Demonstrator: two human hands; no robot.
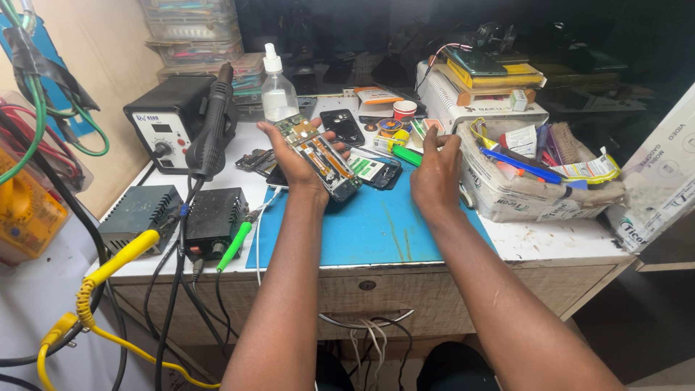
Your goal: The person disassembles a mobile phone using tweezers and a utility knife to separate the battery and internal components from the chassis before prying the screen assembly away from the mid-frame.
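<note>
The left hand lay palm up, fingers curled loosely under an opened phone with its board exposed, resting more than gripped; a tilt could have let it slide onto the blue mat beneath. The right hand was spread, holding nothing, its fingertips beside a green-handled tool. Just beyond them sat small pots, easily knocked. Past the left fingertips a spray bottle stood, a spill risk to bare circuitry.
</note>
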